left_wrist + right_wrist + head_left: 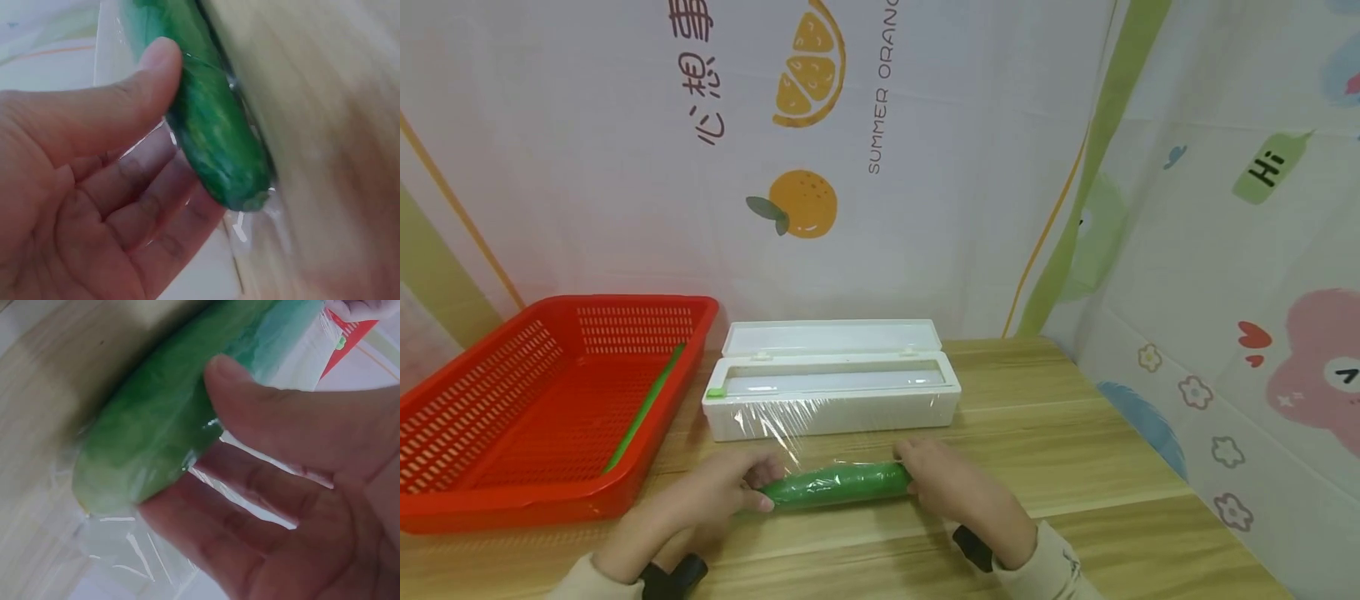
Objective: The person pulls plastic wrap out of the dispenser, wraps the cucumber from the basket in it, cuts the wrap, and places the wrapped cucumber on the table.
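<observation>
A green cucumber [842,485] lies crosswise near the front of the table, with clear plastic wrap [778,425] over it. That film runs back to a white cling-film dispenser box [831,417], whose lid [831,337] stands raised. My left hand [730,483] holds the cucumber's left end, the thumb on top and the fingers at its far side, as the left wrist view shows. At the right end my right hand [947,479] grips it likewise through the film. In the right wrist view loose film [137,550] sticks out past the cucumber's tip.
A red plastic basket [613,492] stands at the left, with a long thin green item [647,408] inside. On the dispenser's left front edge sits a small green slider [716,392]. A printed curtain [925,208] hangs behind the wooden table [1075,433].
</observation>
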{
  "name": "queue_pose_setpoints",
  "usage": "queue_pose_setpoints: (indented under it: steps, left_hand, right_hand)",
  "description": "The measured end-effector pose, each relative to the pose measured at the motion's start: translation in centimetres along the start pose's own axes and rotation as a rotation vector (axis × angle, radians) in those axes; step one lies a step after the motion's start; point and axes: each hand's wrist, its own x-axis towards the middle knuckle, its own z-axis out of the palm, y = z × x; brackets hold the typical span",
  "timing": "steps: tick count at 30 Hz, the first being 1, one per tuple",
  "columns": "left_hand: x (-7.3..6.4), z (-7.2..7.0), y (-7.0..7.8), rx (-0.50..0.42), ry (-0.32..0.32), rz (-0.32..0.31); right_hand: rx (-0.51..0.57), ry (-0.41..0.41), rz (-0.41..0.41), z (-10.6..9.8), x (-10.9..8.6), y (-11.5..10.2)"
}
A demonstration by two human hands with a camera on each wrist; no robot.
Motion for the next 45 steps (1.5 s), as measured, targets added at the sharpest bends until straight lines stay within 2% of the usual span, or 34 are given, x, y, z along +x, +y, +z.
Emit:
queue_pose_setpoints:
  steps: [4, 8, 14, 21, 26, 30, 32, 34, 40, 45]
  left_hand:
    - [-0.1, -0.2, -0.7, -0.033, -0.02, -0.007]
    - [-0.1, -0.4, -1.1, -0.027, -0.026, -0.01]
    - [0.1, -0.6, -1.6, -0.007, -0.02, 0.003]
    - [0.3, -0.4, -2.1, -0.006, 0.058, 0.028]
    - [0.6, -0.2, -2.1, 0.052, 0.124, -0.002]
    - [0.6, -0.4, -2.0, 0.051, 0.107, -0.041]
    - [0.5, -0.5, -1.9, 0.029, 0.086, -0.067]
    - [0.5, -0.5, -1.8, 0.014, 0.076, -0.067]
    - [0.5, -0.8, -2.1, 0.032, 0.113, -0.059]
    - [0.4, -1.1, -2.4, 0.03, 0.119, -0.106]
  right_hand:
    - [-0.004, -0.02, 0.018, 0.0, 0.1, -0.1]
    - [-0.005, -0.043, 0.066, 0.3, 0.4, -0.2]
    - [-0.005, -0.016, 0.084, 0.5, 0.8, -0.1]
    - [0.001, -0.008, 0.093, 0.6, 1.1, 0.2]
    - [-0.002, 0.033, 0.037, 0.7, 1.3, 0.6]
    - [0.001, 0.057, -0.001, 0.7, 1.4, 0.8]
    - [-0.002, 0.054, 0.0, 0.7, 1.4, 0.7]
    - [-0.017, 0.043, 0.012, 0.6, 1.4, 0.6]
    - [-0.024, 0.003, 0.056, 0.7, 1.5, 0.3]
    - [0.013, 0.006, 0.086, 1.0, 1.7, 0.4]
